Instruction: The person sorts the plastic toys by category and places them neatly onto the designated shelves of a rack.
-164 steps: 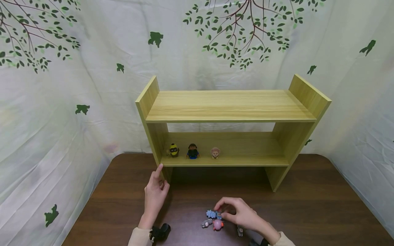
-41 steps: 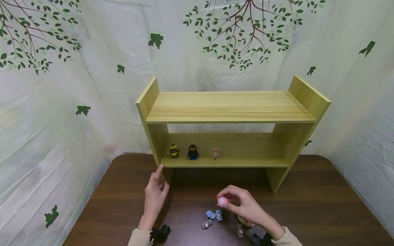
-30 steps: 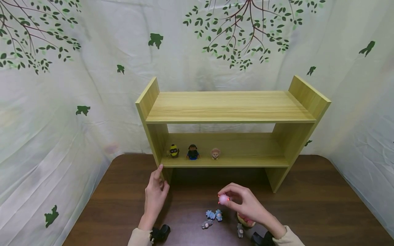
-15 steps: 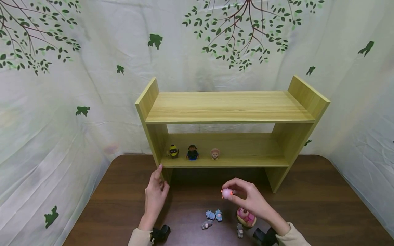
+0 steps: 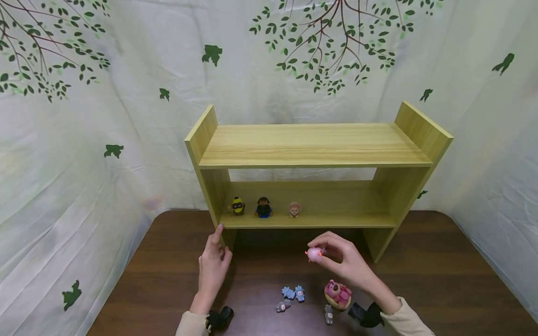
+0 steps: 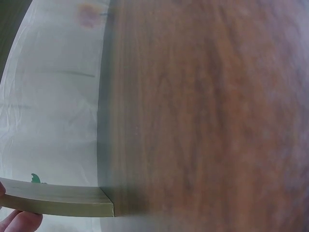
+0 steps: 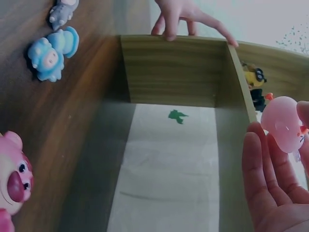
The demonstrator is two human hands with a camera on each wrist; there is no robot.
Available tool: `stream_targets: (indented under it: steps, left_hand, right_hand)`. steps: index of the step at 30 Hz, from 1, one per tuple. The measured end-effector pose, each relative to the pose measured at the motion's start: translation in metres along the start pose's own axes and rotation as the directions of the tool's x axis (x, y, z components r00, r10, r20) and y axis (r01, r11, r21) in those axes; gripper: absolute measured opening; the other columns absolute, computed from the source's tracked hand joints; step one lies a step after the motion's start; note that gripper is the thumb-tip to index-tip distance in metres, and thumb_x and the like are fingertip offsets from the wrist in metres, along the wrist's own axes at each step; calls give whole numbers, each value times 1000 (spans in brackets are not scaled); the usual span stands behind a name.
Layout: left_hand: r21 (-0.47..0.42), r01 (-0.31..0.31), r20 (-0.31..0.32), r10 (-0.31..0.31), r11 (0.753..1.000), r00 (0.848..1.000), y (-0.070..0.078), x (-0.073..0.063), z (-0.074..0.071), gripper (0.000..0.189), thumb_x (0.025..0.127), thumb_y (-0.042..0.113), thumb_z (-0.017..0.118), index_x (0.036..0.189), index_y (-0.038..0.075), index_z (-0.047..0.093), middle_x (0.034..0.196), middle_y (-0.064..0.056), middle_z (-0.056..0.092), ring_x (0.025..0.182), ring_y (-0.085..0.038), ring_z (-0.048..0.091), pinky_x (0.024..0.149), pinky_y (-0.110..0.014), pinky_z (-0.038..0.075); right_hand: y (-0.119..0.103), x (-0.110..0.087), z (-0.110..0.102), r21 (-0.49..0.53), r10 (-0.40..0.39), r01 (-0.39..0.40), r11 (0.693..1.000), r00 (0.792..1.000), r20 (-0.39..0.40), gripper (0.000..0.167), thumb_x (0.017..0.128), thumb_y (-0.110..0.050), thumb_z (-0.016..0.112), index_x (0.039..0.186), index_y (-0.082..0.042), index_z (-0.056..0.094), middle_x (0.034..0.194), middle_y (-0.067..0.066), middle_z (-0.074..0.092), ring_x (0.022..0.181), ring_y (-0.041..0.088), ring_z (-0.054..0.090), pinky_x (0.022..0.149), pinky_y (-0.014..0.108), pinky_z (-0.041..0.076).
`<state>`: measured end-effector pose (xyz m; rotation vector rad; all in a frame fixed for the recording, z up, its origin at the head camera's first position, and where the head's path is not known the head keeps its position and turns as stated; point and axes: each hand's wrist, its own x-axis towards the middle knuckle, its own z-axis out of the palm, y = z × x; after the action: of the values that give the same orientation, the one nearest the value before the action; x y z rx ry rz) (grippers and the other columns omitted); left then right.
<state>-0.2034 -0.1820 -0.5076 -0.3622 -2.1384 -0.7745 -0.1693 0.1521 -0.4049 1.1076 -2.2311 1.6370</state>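
My right hand (image 5: pixel 342 259) pinches a round pink toy figurine (image 5: pixel 314 254) with small orange parts, above the table in front of the shelf's lower opening. In the right wrist view this pink figurine (image 7: pixel 284 123) is between thumb and fingers. My left hand (image 5: pixel 212 268) holds the left side panel of the wooden shelf (image 5: pixel 315 145); its index fingertip touches the middle board's front corner. Fingers (image 6: pixel 24 222) show at the panel in the left wrist view. On the middle board stand a yellow-and-black figurine (image 5: pixel 237 206), a dark-haired figurine in blue (image 5: pixel 263 208) and a small pinkish figurine (image 5: pixel 294 210).
On the brown table (image 5: pixel 420 280) lie two light-blue figurines (image 5: pixel 288 293), a grey figurine (image 5: pixel 283 306), another grey one (image 5: pixel 329 315) and a pink bear figurine (image 5: pixel 337 295). A white leaf-printed curtain (image 5: pixel 138 116) hangs behind the shelf.
The pink figurine lay on the table earlier; my right hand has picked it up and carried it up and to the right. The pink bear has come into full view. My left hand stays put.
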Motion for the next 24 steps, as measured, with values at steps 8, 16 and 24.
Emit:
stream_targets:
  steps: [8, 16, 24]
  left_hand:
    - [9, -8, -12, 8, 1000, 1000, 1, 1, 1, 93, 70, -22, 63, 146, 21, 29, 94, -9, 50, 57, -9, 35, 48, -25, 36]
    - [5, -4, -11, 4, 1000, 1000, 0, 0, 0, 91, 72, -20, 63, 146, 21, 30, 91, -8, 49, 58, -10, 35, 48, -25, 36]
    - [9, -9, -10, 9, 1000, 1000, -1, -1, 1, 90, 71, -20, 62, 146, 19, 30, 86, -8, 46, 57, -8, 33, 48, -25, 33]
  right_hand:
    - [9, 3, -8, -10, -9, 9, 1000, 1000, -27, 32, 84, 8, 66, 111, -8, 66, 105, 9, 63, 92, 16, 61, 80, 28, 51]
    - [12, 6, -14, -17, 2, -3, 1000, 998, -67, 30, 83, 9, 66, 110, -4, 61, 104, 11, 64, 91, 17, 63, 79, 25, 51]
    - [12, 9, -20, -18, -8, 6, 1000, 996, -86, 29, 83, 11, 65, 108, -3, 63, 103, 12, 63, 90, 17, 62, 79, 24, 51]
